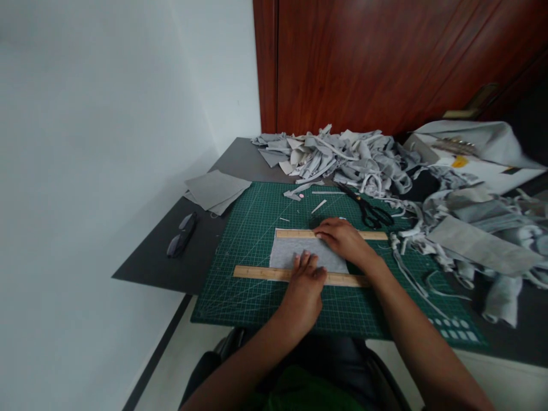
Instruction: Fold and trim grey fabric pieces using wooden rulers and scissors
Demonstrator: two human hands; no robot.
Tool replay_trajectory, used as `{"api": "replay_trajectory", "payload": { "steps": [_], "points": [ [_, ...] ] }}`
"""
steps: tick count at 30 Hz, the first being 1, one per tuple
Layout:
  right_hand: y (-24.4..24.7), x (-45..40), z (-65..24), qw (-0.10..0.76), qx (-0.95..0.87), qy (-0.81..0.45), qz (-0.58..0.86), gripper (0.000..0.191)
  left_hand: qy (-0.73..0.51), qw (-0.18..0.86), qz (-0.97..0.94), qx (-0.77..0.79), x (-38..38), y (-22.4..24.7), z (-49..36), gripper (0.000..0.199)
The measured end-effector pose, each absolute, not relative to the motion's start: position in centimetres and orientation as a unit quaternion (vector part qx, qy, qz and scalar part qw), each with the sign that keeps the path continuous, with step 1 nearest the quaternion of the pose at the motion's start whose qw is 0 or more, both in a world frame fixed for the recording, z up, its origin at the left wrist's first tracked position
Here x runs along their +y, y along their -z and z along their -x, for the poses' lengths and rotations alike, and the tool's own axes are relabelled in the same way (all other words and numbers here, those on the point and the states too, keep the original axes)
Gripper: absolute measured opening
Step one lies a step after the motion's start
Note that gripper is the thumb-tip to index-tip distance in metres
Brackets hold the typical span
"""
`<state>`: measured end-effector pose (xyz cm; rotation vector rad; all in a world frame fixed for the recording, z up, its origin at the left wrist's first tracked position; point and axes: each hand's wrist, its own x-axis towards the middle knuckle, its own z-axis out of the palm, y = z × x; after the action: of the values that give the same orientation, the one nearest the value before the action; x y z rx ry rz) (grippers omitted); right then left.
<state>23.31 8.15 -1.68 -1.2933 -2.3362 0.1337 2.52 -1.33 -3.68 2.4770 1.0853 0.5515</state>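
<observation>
Pressing down on the near wooden ruler [257, 273]: left hand [303, 294], fingers [305, 260] slightly spread and extended, tips reaching onto the gray fabric piece [286, 250], thumb along the ruler. Nothing gripped by it. Right hand [342, 240] at the far wooden ruler [295, 234]; fingers bent, drawn together, tips on the ruler; whether they pinch it, cannot tell. Fabric lies flat on the green cutting mat [240, 297], both rulers across it, one along its far edge, one along its near edge. Black scissors [370, 212] beyond the right hand, on the mat. Heaped gray scraps [334, 154] at the back of the table [149, 268].
</observation>
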Motion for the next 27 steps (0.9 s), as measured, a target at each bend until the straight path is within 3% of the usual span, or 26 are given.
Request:
{"api": "replay_trajectory", "payload": {
  "steps": [12, 19, 23, 27],
  "points": [
    [3.9, 8.0, -20.7, 0.302, -0.809, -0.043, 0.503, 0.021, -0.183, 0.169, -0.886, 0.391, -1.3, 4.2, -2.6, 0.047],
    [1.8, 7.5, -23.7, 0.324, -0.775, -0.064, 0.538, 0.025, -0.196, 0.182, -0.881, 0.39, -1.4, 4.7, -2.5, 0.049],
    [1.4, 7.1, -28.4, 0.279, -0.728, -0.064, 0.623, 0.023, -0.199, 0.179, -0.884, 0.384, -1.5, 4.9, -2.4, 0.05],
    [2.0, 6.7, -31.5, 0.211, -0.754, -0.091, 0.615, 0.028, -0.202, 0.189, -0.882, 0.382, -1.4, 4.6, -2.3, 0.051]
  ]
}}
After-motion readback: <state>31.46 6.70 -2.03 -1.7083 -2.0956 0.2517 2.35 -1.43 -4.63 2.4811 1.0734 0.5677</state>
